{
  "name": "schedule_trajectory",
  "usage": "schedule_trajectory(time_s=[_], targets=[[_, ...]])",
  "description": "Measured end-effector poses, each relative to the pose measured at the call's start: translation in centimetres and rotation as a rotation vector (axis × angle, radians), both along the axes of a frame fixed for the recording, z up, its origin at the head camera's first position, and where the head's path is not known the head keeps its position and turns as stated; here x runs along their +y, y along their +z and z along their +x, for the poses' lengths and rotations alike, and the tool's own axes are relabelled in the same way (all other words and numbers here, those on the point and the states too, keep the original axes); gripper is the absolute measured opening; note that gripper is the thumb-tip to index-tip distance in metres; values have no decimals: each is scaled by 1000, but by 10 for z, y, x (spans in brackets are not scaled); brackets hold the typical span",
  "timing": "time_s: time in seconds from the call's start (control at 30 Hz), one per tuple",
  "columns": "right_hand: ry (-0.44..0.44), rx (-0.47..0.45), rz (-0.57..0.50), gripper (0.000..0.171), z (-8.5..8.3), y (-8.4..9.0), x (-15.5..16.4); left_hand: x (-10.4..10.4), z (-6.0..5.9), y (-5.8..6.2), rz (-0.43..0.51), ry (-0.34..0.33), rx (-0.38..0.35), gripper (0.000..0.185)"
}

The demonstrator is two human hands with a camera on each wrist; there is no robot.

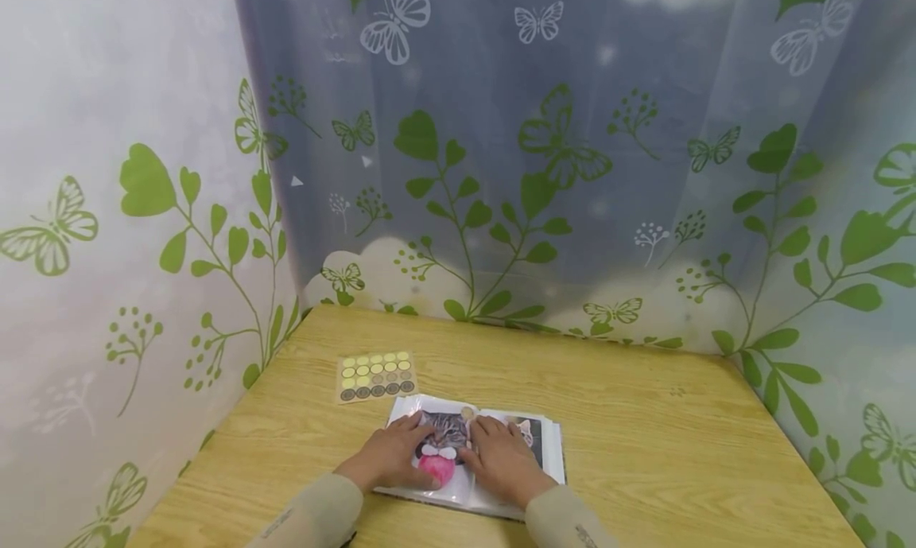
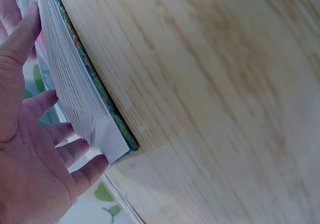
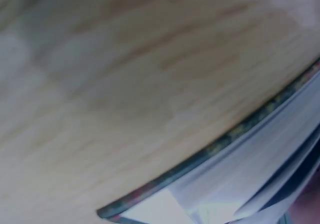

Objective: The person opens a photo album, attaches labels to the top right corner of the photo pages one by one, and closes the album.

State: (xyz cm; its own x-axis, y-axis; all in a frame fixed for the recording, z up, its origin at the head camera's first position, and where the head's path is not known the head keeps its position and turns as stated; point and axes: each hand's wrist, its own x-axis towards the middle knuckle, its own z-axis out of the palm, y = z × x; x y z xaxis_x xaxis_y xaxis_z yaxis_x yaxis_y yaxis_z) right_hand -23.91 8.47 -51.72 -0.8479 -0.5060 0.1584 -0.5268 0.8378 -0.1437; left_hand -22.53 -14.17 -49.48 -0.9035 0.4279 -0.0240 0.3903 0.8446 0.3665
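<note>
An open photo album (image 1: 544, 445) lies on the wooden table (image 1: 644, 421), its left page showing a cat picture with a pink shape. My left hand (image 1: 390, 456) lies flat on the left page, fingers straight. My right hand (image 1: 501, 456) presses flat beside it, over the middle fold and right page. In the left wrist view the left hand (image 2: 35, 149) rests with straight fingers against the album's stack of sleeved pages (image 2: 80, 99). The right wrist view is blurred and shows the album's edge (image 3: 210, 154) on the table; the right hand itself is out of that view.
A sheet of round yellow, tan and dark stickers (image 1: 375, 375) lies on the table just behind the album's left corner. Curtains with green leaves and butterflies (image 1: 501, 174) close in the table at the back and both sides.
</note>
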Motion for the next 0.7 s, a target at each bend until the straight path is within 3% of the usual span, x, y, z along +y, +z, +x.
schedule_trajectory(time_s=[0.3, 0.57, 0.7], targets=[[-16, -8, -17, 59, -1, 1, 9, 0, -1, -4, -2, 3, -2, 90], [-42, -31, -35, 46, -1, 3, 23, -2, -2, -2, 23, 16, -28, 90], [-58, -57, -33, 50, 4, 4, 33, -2, -1, -5, 36, 18, -28, 90]])
